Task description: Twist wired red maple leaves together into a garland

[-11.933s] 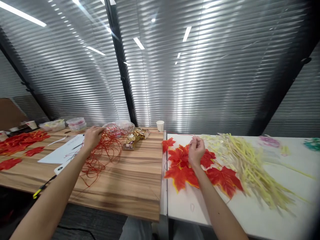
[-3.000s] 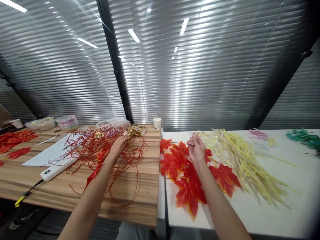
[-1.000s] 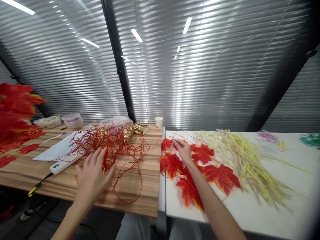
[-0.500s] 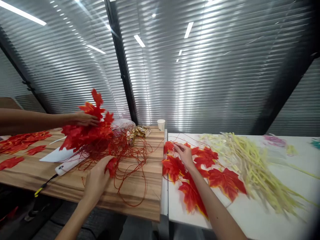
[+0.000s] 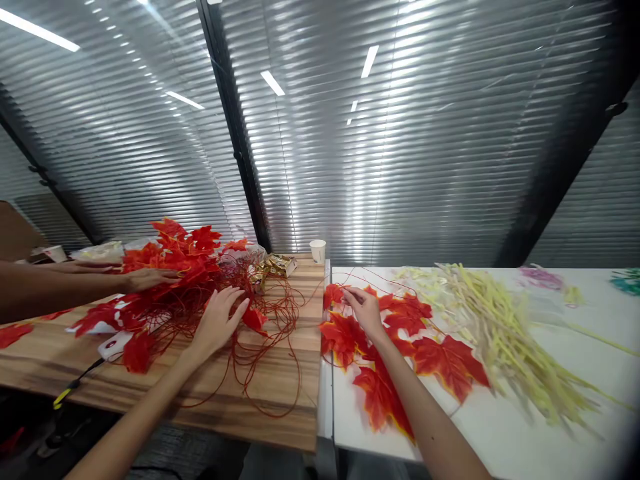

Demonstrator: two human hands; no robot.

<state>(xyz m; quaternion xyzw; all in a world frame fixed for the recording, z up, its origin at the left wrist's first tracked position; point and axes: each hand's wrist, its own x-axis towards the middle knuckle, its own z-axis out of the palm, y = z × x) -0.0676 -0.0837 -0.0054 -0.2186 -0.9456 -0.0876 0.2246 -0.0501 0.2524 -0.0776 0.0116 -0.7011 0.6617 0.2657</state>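
1. Because the red cord [image 5: 239, 275] lies in a loose tangle, the left hand [image 5: 216, 323], fingers spread, perhaps rests there to steady it.
2. The right hand [image 5: 366, 313] hovers over red leaves [image 5: 447, 363] on the white tabletop [image 5: 470, 427], fingertips drawn together; whether they pinch cord, I cannot tell.

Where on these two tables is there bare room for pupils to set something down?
White table: the near area between the right forearm and the yellow strands. Wooden table: a narrow near strip before the red cord, right of the left forearm. Crowded: around the leaf pile, a co-worker's hands and the white table's red leaves.
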